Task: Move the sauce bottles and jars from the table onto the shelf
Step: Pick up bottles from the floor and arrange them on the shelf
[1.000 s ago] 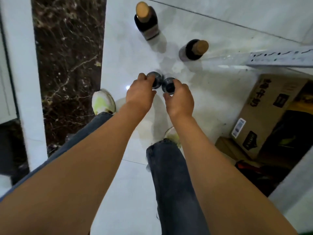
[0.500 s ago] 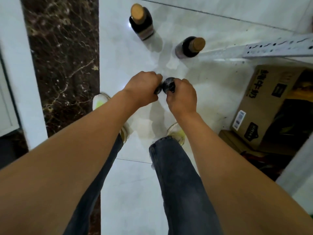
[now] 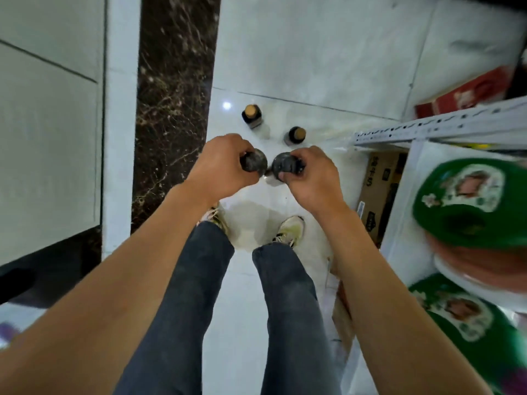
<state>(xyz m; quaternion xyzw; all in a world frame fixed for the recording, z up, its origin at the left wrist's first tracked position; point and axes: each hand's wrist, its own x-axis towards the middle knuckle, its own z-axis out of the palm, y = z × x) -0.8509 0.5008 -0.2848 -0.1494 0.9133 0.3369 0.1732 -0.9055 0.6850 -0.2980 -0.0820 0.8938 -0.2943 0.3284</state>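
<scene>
Pale glossy floor tile (image 3: 328, 52) runs under me, with a dark marbled strip at nine o'clock. I judge I'm in the carrying step: my left hand (image 3: 219, 166) is curled round one dark bottle (image 3: 254, 163), my right hand (image 3: 310, 178) round another dark bottle (image 3: 283, 166), the two nearly touching, both lifted clear of the floor. Next I must swing them toward three o'clock, over the perforated shelf rail (image 3: 439, 126), and set them upright. Two cork-capped bottles (image 3: 251, 116) stand at twelve o'clock, apart from each other (not yet fetched). Green-lidded tubs (image 3: 462, 201) fill the shelf at three o'clock and could crowd the landing; a cardboard box (image 3: 376, 189) sits below.
</scene>
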